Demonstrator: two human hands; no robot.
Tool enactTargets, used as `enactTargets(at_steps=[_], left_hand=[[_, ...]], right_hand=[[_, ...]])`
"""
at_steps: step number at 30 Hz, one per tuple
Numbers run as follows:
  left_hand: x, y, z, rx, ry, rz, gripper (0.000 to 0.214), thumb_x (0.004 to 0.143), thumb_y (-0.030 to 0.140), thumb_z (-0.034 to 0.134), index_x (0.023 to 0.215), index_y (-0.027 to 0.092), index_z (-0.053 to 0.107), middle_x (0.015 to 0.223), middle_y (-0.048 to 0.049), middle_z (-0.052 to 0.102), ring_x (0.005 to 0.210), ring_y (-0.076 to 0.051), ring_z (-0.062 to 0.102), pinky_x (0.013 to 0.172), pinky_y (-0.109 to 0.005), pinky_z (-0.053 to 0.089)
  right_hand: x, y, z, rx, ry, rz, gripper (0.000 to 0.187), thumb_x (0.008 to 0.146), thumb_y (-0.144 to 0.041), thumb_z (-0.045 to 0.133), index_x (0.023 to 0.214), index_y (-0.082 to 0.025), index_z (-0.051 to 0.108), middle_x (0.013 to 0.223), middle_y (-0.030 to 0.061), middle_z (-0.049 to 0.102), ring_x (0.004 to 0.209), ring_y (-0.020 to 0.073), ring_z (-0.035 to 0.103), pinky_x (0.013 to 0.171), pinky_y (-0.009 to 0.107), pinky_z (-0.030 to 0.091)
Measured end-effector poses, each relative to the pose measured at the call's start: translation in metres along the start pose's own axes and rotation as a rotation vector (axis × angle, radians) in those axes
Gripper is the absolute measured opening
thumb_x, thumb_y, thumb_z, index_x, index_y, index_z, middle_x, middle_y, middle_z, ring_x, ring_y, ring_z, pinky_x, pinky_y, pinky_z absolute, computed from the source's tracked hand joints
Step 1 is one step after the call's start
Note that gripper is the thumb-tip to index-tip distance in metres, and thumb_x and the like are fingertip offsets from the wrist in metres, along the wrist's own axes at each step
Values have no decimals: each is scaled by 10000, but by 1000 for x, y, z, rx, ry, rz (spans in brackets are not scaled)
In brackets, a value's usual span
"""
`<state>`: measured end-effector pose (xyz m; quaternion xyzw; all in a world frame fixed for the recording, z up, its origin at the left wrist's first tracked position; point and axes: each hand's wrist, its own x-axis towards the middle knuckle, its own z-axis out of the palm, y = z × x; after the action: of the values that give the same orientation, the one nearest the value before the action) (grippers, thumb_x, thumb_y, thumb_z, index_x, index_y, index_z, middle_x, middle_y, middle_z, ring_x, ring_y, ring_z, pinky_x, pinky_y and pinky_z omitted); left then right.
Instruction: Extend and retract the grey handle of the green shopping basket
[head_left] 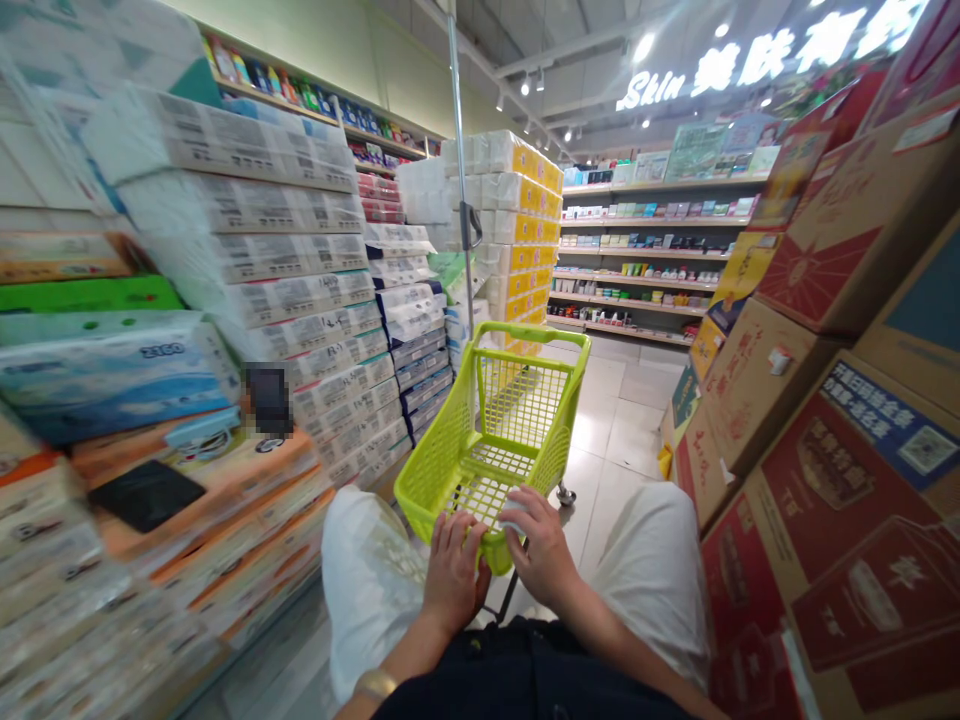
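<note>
A lime-green child-size shopping cart (525, 455) stands right in front of me, between my knees, with its mesh basket facing up. My left hand (454, 570) rests on the basket's near rim, its fingers curled over the edge. Beside it, my right hand (541, 550) is closed on a white wad (514, 515), perhaps tissue or cloth, pressed against the near right part of the rim. Part of the wad is hidden under the fingers. A metal pole (459, 120) rises behind the cart's left side.
Stacked tissue packs (300, 250) line the left side. A dark flat device (146, 495) and a coiled white cable (206, 440) lie on an orange pack. Cardboard cartons (780, 370) are piled close on the right. Product shelves (645, 240) stand beyond the tiled aisle (600, 400).
</note>
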<state>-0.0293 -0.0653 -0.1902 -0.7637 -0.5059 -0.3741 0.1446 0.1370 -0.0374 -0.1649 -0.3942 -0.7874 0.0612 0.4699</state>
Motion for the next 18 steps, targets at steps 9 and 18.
enactTargets(at_steps=[9,18], left_hand=[[0,-1,0,23,1,7,304,750,154,494,1047,190,551,1061,-103,586,1111,-265,508,1083,-496,322],[-1,0,1,13,-2,-16,312,752,154,490,1056,193,548,1059,-98,589,1116,-262,509,1084,-503,324]], right_hand=[[13,12,-2,-34,44,32,224,835,-125,524,927,-248,686,1141,78,645,1199,260,522,1016,475,429],[-9,-11,0,45,-139,-80,209,814,-133,578,934,-270,681,1144,38,647,1241,229,493,1024,417,428]])
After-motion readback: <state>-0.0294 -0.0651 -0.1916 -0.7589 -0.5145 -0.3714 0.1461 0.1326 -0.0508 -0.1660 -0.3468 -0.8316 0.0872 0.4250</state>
